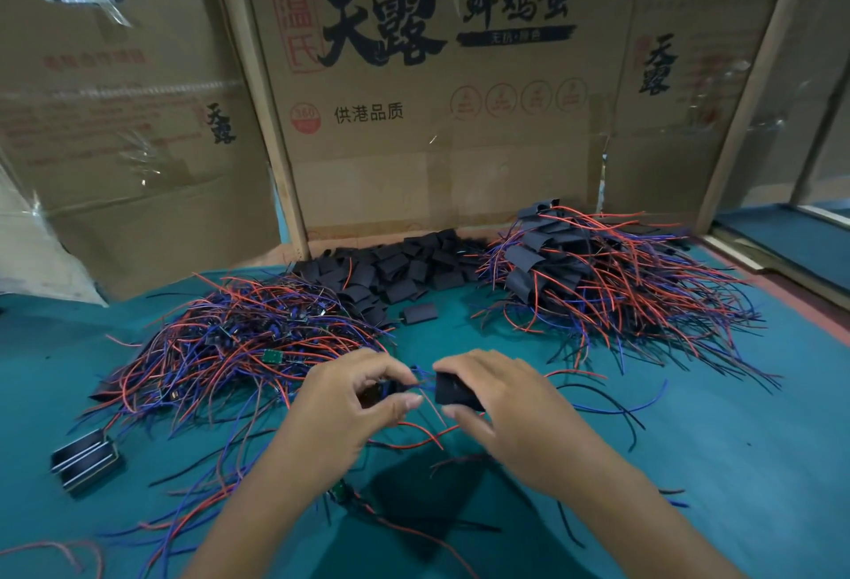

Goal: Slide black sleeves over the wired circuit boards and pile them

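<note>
We hold the black sleeve [455, 390] in our right hand [501, 408], pinched between thumb and curled fingers, just above the green table [690, 463] and near its front middle. Its open end faces left, toward the wired circuit board [384, 390] that our left hand [349, 399] grips between thumb and forefinger. The board is mostly hidden by the fingers (we can make out only a dark patch there), and its blue and red wires [425, 383] bridge the short gap between the two hands, reaching the mouth of the sleeve. Whether the wires have entered the sleeve we cannot tell, since the picture is blurred at that spot.

Behind and to the left of our left hand lies the heap of bare boards [239, 339], a tangle of red, blue and black leads with small green boards showing here and there. Behind the hands, against the back wall, sits the stack of empty sleeves [391, 270], with one lone sleeve [419, 313] lying apart at its front edge. To the right rises the finished pile [598, 275], black-sleeved boards with leads fanning outward.

A loose board [342, 489] lies under our forearms among stray leads. A small dark tool [85, 459] rests at the left edge of the table. Printed cardboard boxes [437, 86] stand behind everything.
</note>
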